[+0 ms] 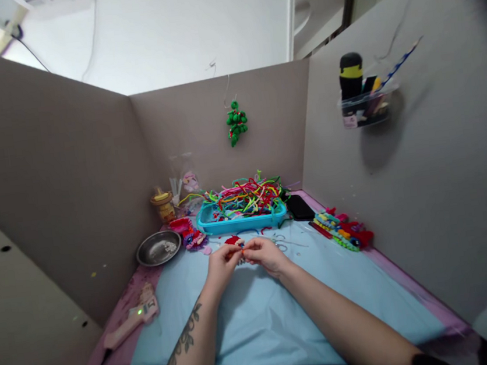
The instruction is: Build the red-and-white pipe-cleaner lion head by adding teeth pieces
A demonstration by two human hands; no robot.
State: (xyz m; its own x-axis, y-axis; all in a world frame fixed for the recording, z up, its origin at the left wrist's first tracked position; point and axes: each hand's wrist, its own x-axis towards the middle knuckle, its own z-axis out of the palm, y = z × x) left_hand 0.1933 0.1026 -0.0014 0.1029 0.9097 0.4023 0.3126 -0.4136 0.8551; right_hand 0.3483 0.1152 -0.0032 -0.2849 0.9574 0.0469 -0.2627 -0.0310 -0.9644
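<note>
My left hand (221, 263) and my right hand (264, 254) meet over the light blue mat (258, 315), fingers pinched together on a small red pipe-cleaner piece (234, 241) held between them. Both hands are closed on it. Just behind them stands a blue tray (239, 223) heaped with several coloured pipe cleaners (247, 196).
A metal bowl (158, 248) sits at the left, a pink glue gun (131, 321) nearer me on the left edge. A black phone (299, 206) and finished colourful pieces (341, 230) lie at the right. Grey partition walls enclose the desk; a green ornament (237, 123) hangs on the back wall.
</note>
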